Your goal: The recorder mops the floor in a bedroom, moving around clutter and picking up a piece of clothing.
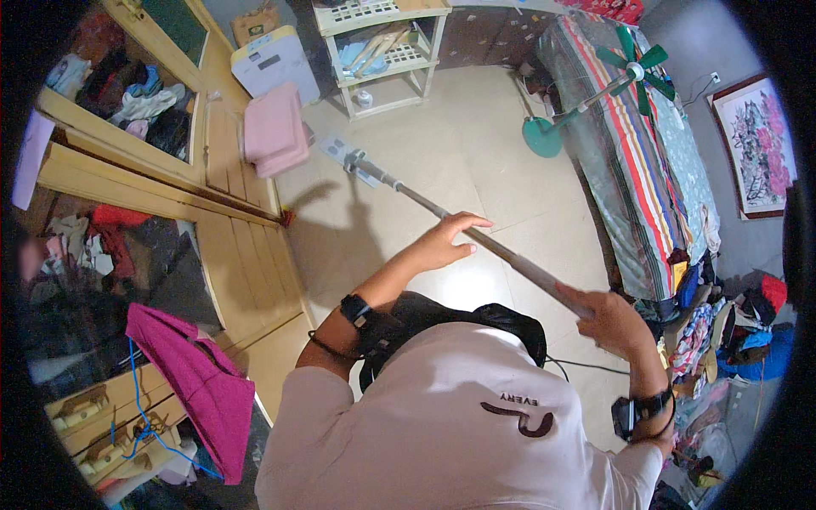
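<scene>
Step in hand, as judged: guiding flat mop (416,197) over floor (450,136). Mop head (340,151) just right of pink bin (274,127). My right hand (610,321) wrapped round pole (531,270); left hand (449,241) part-open at pole, contact uncertain. Next move calls for steady left-hand guidance, head clear of bin.

head-worn fisheye | faces down | shirt (425,416) close | left hand (440,245), right hand (614,323) farther

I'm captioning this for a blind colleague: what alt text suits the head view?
A person's right hand grips a long, grey pole with a flat pale head over a beige floor; the left hand is open at the pole. Yellow-brown wooden cabinets stand left, a green fan right.
</scene>
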The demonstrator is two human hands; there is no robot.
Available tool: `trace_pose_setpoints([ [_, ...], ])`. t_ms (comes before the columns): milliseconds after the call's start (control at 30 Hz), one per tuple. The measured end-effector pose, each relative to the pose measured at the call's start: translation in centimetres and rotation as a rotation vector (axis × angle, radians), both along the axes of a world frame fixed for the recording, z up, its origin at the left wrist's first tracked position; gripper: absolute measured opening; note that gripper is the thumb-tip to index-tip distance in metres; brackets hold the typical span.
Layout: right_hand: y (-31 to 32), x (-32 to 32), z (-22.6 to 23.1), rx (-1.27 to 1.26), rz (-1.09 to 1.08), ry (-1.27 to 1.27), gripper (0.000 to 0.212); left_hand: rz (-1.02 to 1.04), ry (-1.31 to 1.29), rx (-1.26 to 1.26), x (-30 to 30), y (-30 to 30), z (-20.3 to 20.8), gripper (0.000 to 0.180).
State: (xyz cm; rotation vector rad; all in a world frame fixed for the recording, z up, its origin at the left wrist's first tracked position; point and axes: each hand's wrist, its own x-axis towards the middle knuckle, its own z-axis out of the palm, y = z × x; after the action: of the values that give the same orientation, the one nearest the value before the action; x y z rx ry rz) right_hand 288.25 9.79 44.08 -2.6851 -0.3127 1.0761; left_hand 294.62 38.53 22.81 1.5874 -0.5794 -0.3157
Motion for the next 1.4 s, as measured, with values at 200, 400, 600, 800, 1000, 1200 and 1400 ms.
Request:
trace_pose_setpoints([
  [200,-3.1,-7.3,1.4,-0.187,0.343,-0.42,0.062,-0.117,-0.124,0.299,0.2,-6.0,-7.4,0.073],
  [400,-4.9,-10.5,1.4,-0.305,0.394,-0.456,0.053,-0.649,-0.049,0.615,0.3,-8.8,-8.6,0.036],
  [600,-4.8,-7.5,2.8,-0.367,0.565,-0.529,0.052,-0.22,-0.248,0.513,-2.2,-8.6,-9.2,0.038],
  [800,-1.4,-3.1,-1.9,-0.247,0.672,-0.593,0.056,0.08,-0.353,0.658,1.0,-2.9,-12.8,0.023],
  [1000,3.3,1.8,-7.3,-0.187,0.83,-0.715,0.059,0.407,-0.18,0.709,3.9,3.1,-15.0,0.026],
  [1200,6.9,4.0,-8.6,-0.175,0.798,-0.819,0.053,0.512,-0.195,0.797,5.8,6.9,-15.8,0.032],
  [1400,5.6,2.8,-7.3,-0.12,0.776,-0.647,0.054,0.371,-0.127,0.841,4.5,5.5,-16.8,0.036],
])
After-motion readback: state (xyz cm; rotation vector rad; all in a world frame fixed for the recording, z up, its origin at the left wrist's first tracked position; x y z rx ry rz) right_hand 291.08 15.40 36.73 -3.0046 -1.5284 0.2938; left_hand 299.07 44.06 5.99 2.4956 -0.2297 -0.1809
